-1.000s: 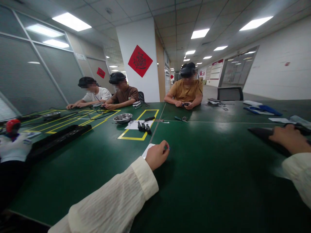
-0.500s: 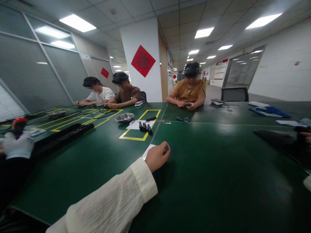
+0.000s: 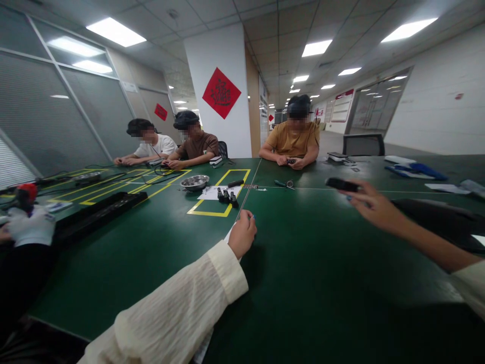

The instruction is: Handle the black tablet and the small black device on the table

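Observation:
Near the middle of the green table [image 3: 303, 283], my left hand [image 3: 242, 234] is closed, fingertips pinched together; what they hold, if anything, is hidden. White paper [image 3: 229, 233] shows partly from under that wrist. My right hand [image 3: 373, 205] reaches in from the right, its fingers and thumb gripping a short black oblong object [image 3: 342, 185] with rounded edges, held above the table. Beyond my left hand several black cylindrical parts [image 3: 227, 196] stand on a white sheet [image 3: 206, 193], with a black-handled tool [image 3: 235, 185] beside them.
A metal bowl [image 3: 195, 182], pliers [image 3: 282, 184] and yellow tape outlines [image 3: 207, 213] lie farther back. At left, a co-worker's gloved hand [image 3: 31, 226] is beside a long black tray [image 3: 102, 215]. Three people sit across the table. A black item [image 3: 435, 217] lies at right.
My right hand has come in from the right edge toward the middle, carrying the black oblong object. My left hand has shifted slightly left and its fingers have closed tighter.

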Motion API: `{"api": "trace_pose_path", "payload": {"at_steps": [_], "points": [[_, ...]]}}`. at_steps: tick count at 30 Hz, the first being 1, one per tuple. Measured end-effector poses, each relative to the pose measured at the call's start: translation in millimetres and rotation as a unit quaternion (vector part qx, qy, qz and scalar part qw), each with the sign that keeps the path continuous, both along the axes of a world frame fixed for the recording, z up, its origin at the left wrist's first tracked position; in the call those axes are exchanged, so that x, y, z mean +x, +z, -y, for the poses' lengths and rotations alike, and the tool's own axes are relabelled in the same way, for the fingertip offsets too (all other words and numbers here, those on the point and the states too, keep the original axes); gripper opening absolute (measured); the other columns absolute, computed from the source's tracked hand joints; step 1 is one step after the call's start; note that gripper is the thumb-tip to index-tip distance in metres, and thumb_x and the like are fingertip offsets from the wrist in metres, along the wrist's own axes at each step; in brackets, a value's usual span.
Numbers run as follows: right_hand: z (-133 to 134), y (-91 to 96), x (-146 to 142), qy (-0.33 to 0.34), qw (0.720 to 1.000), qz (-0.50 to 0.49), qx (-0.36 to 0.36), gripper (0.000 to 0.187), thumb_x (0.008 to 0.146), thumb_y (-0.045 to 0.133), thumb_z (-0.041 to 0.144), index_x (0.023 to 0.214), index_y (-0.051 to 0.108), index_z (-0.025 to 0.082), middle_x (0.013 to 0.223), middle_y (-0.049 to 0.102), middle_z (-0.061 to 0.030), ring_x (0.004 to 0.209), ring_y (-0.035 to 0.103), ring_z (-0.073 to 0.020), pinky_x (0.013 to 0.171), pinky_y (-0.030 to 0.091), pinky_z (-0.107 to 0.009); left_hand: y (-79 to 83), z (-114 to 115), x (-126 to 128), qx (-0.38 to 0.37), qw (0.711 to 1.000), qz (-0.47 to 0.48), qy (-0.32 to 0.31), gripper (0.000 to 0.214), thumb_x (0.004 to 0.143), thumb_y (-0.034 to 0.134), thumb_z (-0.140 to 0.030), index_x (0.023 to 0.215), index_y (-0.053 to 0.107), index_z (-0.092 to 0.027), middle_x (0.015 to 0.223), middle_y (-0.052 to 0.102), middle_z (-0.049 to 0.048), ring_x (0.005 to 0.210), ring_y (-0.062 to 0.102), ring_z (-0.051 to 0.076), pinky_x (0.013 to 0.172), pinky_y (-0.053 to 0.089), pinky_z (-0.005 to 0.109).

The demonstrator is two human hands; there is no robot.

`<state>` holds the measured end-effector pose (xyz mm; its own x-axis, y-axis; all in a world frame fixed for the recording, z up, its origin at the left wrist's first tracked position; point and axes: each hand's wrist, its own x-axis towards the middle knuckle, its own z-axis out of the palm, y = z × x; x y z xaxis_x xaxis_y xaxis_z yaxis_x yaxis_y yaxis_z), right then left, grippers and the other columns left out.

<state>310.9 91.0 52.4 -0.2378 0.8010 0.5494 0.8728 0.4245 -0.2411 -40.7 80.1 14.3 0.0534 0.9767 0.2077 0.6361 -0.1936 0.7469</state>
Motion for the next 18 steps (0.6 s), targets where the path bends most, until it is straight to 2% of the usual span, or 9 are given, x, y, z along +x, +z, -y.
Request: {"api": "trace_pose_path", "payload": {"at_steps": [2,5,9,12,14,16,18], "points": [[18.6,-13.8,-46.8,0.123,0.992,-0.007,-0.034,0.037,0.089,0.037,0.029,0.116,0.06,0.016,0.135,0.036,-0.0101,0.128,0.033,-0.0228,0.108,0.026,-0.039,0.4,0.1,0.1,0.001,1.0,0.026,0.002,0.007,0.088,0.029,-0.026,0.09,0.035,-0.021,0.054,0.045,-0.0073,0.043,0.045,0.011,0.046,0.032,0.023],[56.7,-34.6,-101.3,0.243,0.962,0.003,-0.125,0.038,0.09,0.036,0.024,0.122,0.055,0.021,0.14,0.031,-0.006,0.128,0.034,-0.0203,0.109,0.026,-0.039,0.6,0.2,0.6,0.007,0.998,0.069,0.006,0.004,0.087,0.031,-0.024,0.086,0.034,-0.021,0.053,0.042,-0.0084,0.043,0.043,0.011,0.045,0.032,0.022],[107.9,-50.4,-138.9,0.303,0.921,0.03,-0.241,0.038,0.089,0.038,0.021,0.123,0.054,0.022,0.144,0.029,-0.0061,0.127,0.037,-0.0204,0.108,0.03,-0.037,-0.5,0.0,0.9,0.013,0.997,0.082,0.007,0.002,0.086,0.033,-0.023,0.086,0.034,-0.021,0.051,0.041,-0.0093,0.04,0.042,0.01,0.044,0.032,0.022],[126.5,-46.1,-143.5,0.308,0.915,0.038,-0.258,0.034,0.088,0.042,0.027,0.116,0.061,0.024,0.147,0.025,-0.0049,0.132,0.029,-0.0248,0.109,0.026,-0.041,-1.8,-0.6,0.7,0.017,0.997,0.08,0.001,0.002,0.086,0.034,-0.023,0.086,0.035,-0.021,0.051,0.043,-0.0092,0.038,0.042,0.009,0.043,0.031,0.021],[120.1,-35.5,-133.4,0.287,0.924,0.033,-0.251,0.03,0.088,0.042,0.033,0.099,0.069,0.024,0.148,0.022,-0.0019,0.132,0.029,-0.0266,0.107,0.028,-0.043,-2.8,-1.4,0.5,0.013,0.997,0.075,0.0,0.002,0.086,0.034,-0.022,0.087,0.036,-0.021,0.051,0.043,-0.0092,0.038,0.041,0.009,0.042,0.03,0.021],[96.1,-22.5,-108.4,0.212,0.953,0.028,-0.212,0.036,0.089,0.039,0.038,0.088,0.071,0.022,0.147,0.024,-0.0029,0.128,0.035,-0.0268,0.103,0.033,-0.043,-3.7,-2.1,0.2,0.006,0.998,0.06,0.001,0.004,0.086,0.034,-0.022,0.089,0.037,-0.021,0.051,0.044,-0.009,0.038,0.042,0.009,0.042,0.029,0.021],[58.5,-11.1,-66.1,0.076,0.988,0.044,-0.13,0.039,0.088,0.037,0.039,0.101,0.067,0.019,0.14,0.034,-0.0101,0.124,0.04,-0.0269,0.102,0.033,-0.043,-3.8,-2.1,-0.3,-0.004,1.0,0.02,-0.007,0.007,0.086,0.034,-0.022,0.092,0.038,-0.021,0.052,0.046,-0.0087,0.039,0.044,0.01,0.043,0.03,0.021]]}}
